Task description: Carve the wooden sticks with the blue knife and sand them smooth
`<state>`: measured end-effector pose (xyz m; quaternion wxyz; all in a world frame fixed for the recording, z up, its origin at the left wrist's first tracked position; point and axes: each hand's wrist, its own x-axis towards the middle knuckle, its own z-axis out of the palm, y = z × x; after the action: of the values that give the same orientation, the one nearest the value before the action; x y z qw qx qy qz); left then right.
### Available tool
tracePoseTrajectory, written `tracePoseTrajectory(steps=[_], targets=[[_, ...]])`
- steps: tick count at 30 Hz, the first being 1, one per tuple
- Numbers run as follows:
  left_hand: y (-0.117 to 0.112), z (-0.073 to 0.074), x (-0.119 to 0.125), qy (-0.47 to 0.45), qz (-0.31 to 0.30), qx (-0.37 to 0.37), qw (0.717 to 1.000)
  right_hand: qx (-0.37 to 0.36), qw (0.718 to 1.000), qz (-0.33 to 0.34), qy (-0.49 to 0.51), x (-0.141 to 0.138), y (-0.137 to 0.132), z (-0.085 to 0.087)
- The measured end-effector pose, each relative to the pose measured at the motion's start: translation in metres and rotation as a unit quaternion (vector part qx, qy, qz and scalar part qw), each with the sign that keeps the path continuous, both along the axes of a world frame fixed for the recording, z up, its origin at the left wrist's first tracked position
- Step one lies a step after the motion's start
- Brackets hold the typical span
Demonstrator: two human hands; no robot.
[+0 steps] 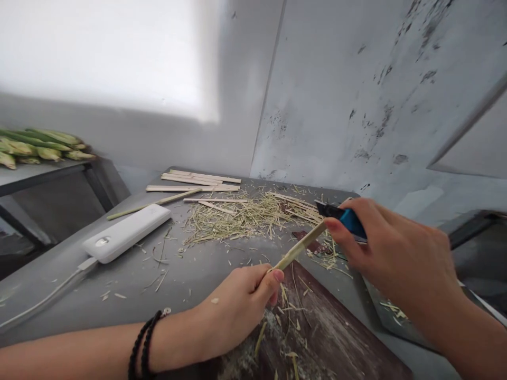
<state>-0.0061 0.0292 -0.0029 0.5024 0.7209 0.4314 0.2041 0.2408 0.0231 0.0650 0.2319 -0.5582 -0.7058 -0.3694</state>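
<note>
My left hand (241, 295) is closed around the near end of a pale green bamboo strip (299, 247), which slants up to the right. At the strip's far end my right hand (392, 253) grips a blue utility knife (352, 224), its dark blade end pointing left. The right thumb touches the strip or lies right against it. Below the hands is a dark brown board (340, 338) scattered with thin shavings. A heap of shavings (241, 216) lies beyond the hands on the grey table (130, 287).
Flat pale strips (194, 188) lie at the table's back edge. A white power bank (129, 232) with a white cable (43, 298) sits on the left. Green-and-white stalks (43, 145) are piled on a side table at far left. A stained wall (336, 105) rises behind.
</note>
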Motion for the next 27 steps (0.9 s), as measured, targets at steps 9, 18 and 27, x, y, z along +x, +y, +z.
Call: tracePoseTrajectory(steps=[9, 18, 27], targets=[[-0.003, -0.006, -0.004, -0.066, 0.033, -0.045, 0.996, -0.171, 0.968, 0.184, -0.025, -0.002, 0.014, -0.039], [-0.003, -0.003, -0.005, -0.054, 0.019, -0.063, 0.996, -0.140, 0.970, 0.179, -0.081, -0.014, 0.008, -0.038], [-0.002, -0.007, -0.003, -0.072, 0.035, -0.074, 0.994, -0.158, 0.965, 0.193, -0.084, -0.013, 0.005, -0.038]])
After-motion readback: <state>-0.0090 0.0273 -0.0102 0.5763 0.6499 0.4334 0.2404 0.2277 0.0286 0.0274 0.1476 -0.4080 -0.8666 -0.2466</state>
